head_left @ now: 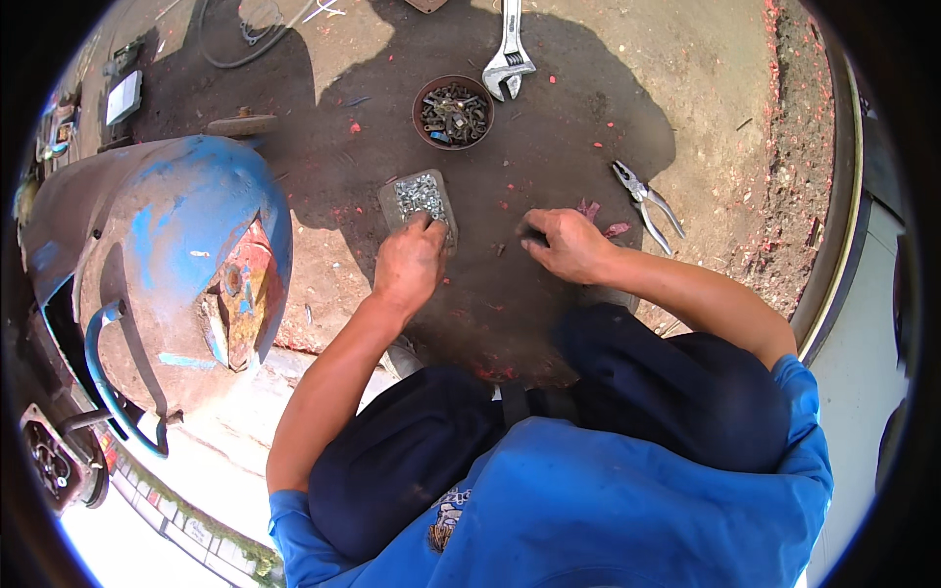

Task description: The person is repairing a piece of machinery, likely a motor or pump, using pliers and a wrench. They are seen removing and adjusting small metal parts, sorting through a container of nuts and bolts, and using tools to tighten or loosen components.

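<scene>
My left hand [410, 263] reaches down over a small shallow rectangular container [390, 206]. Its fingertips are bent and close together among small silver pieces of hardware [420, 191], and what they pinch, if anything, is hidden. To the right, a little above the ground, my right hand [570, 245] has its fingers curled in towards the thumb. Its fingertips look dark, and I cannot make out whether something small is between them. Beyond both hands stands a round reddish-brown bowl [419, 125] filled with dark bolts and other metal bits.
An adjustable wrench [509, 61] lies beyond the bowl, and pliers [649, 206] lie right of my right hand. A worn blue metal body [186, 196] with a curved blue handle [98, 367] stands close on my left. Red scraps [616, 229] litter the dirt ground.
</scene>
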Demonstrator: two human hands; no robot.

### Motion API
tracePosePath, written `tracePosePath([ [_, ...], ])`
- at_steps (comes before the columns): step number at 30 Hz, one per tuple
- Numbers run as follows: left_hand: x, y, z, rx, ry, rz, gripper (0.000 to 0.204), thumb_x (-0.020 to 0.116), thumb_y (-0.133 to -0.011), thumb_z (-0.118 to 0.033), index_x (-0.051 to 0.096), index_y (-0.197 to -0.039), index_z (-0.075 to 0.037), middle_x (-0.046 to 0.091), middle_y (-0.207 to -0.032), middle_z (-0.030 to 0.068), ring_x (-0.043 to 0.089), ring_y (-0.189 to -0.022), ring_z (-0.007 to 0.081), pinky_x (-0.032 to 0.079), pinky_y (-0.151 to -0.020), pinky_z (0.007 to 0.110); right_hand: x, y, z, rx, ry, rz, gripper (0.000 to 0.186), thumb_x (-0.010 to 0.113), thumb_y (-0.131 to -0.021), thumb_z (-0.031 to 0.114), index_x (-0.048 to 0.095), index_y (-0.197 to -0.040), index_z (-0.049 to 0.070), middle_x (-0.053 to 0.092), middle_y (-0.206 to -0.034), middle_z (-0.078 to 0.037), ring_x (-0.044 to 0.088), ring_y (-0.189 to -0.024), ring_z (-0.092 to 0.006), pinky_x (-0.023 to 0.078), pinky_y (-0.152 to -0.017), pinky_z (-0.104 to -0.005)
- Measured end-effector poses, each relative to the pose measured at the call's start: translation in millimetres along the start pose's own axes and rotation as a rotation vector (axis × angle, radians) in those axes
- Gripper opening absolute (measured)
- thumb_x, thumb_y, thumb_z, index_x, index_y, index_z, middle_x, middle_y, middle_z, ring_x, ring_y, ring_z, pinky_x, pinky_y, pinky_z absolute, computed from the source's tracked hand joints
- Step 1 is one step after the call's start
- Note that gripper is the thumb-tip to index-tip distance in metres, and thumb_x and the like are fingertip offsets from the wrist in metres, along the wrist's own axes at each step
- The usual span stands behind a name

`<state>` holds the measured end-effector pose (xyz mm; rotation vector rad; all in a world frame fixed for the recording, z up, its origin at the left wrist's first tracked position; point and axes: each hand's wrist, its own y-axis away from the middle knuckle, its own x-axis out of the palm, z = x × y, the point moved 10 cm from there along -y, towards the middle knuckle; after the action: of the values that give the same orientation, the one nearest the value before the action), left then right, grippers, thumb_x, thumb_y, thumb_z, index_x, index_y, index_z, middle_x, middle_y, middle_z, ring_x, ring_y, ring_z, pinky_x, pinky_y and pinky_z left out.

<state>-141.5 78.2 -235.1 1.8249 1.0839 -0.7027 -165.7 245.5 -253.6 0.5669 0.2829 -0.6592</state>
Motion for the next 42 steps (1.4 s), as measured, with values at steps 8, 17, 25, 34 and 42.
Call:
tracePosePath([
  [8, -16.6, 8.2, 13.7, -0.089, 0.267, -0.168, 0.02, 0.068, -0.077, -0.006, 0.058, -0.093, -0.001, 0.057, -0.1, 0.0188, 0.061, -0.087, 0.0424, 0.051, -0.076, 0.05, 9.3, -7.7, 27.3, -0.027, -0.041, 0.023, 0.018, 0.065, -0.084, 0.011, 0.064, -0.097, -0.001, 0.066, -0.089, -0.021, 0.064, -0.085, -0.04, 0.051, -0.075, -0.0438],
  [17, -44.0, 35.7, 25.0, -0.443, 1.439, -0.192, 0.015, 0.072, -0.086, -0.006, 0.063, -0.098, -0.001, 0.066, -0.079, 0.0043, 0.058, -0.061, 0.0083, 0.045, -0.053, 0.023, -37.4, -24.8, 102.9, -0.08, -0.167, -0.068, 0.014, 0.065, -0.084, 0.003, 0.064, -0.098, 0.0, 0.067, -0.088, -0.016, 0.066, -0.079, -0.0309, 0.052, -0.072, -0.0361],
  [25, -144.8, 72.1, 6.9, -0.022, 1.681, -0.385, 0.025, 0.072, -0.088, -0.008, 0.059, -0.108, 0.0, 0.069, -0.085, 0.0094, 0.066, -0.07, 0.014, 0.052, -0.059, 0.025, -63.0, -28.4, 259.4, -0.644, -0.099, -0.132, 0.014, 0.07, -0.083, 0.002, 0.068, -0.097, 0.004, 0.067, -0.086, -0.01, 0.066, -0.079, -0.0233, 0.052, -0.069, -0.0325],
  [34, -221.7, 149.4, 6.1, 0.176, 1.783, -0.537, 0.019, 0.072, -0.088, -0.007, 0.06, -0.101, 0.0, 0.066, -0.086, 0.0053, 0.062, -0.072, 0.0086, 0.051, -0.059, 0.023, -48.6, 0.9, 380.6, -0.828, -0.03, -0.176, 0.019, 0.074, -0.077, -0.002, 0.068, -0.094, 0.004, 0.063, -0.091, -0.009, 0.065, -0.082, -0.0221, 0.052, -0.068, -0.0321],
  [42, -225.2, 164.5, 1.2, 0.431, 1.746, -0.65, 0.014, 0.067, -0.093, -0.01, 0.063, -0.104, -0.003, 0.064, -0.09, 0.0008, 0.059, -0.077, 0.0075, 0.048, -0.066, 0.023, -7.5, -0.2, 461.7, -0.926, 0.154, 0.018, 0.017, 0.067, -0.08, -0.005, 0.061, -0.095, 0.0, 0.063, -0.09, -0.012, 0.062, -0.083, -0.0194, 0.049, -0.072, -0.0294],
])
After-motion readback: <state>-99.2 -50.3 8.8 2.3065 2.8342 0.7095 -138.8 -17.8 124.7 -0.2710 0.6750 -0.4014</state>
